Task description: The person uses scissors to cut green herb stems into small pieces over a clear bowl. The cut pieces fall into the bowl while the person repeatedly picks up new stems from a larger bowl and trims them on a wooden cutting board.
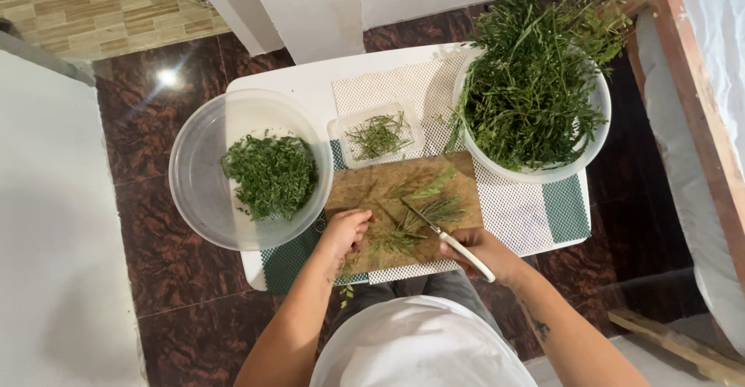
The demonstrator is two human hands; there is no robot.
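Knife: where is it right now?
Head view: the knife is in the right hand, blade angled over the herb stems on the wooden cutting board.

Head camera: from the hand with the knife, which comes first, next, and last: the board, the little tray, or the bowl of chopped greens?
From the right hand:
1. Board, right under it.
2. Little tray, behind the board, middle of the table.
3. Bowl of chopped greens, far left.

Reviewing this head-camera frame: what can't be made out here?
- Left hand: its fingers curl onto the wooden cutting board, hiding whatever stems lie beneath.
- Knife: the right hand covers the middle of its white handle; the blade edge is too small to judge.
- Big white bowl of green stalks: stalk tips cut off by the top edge.
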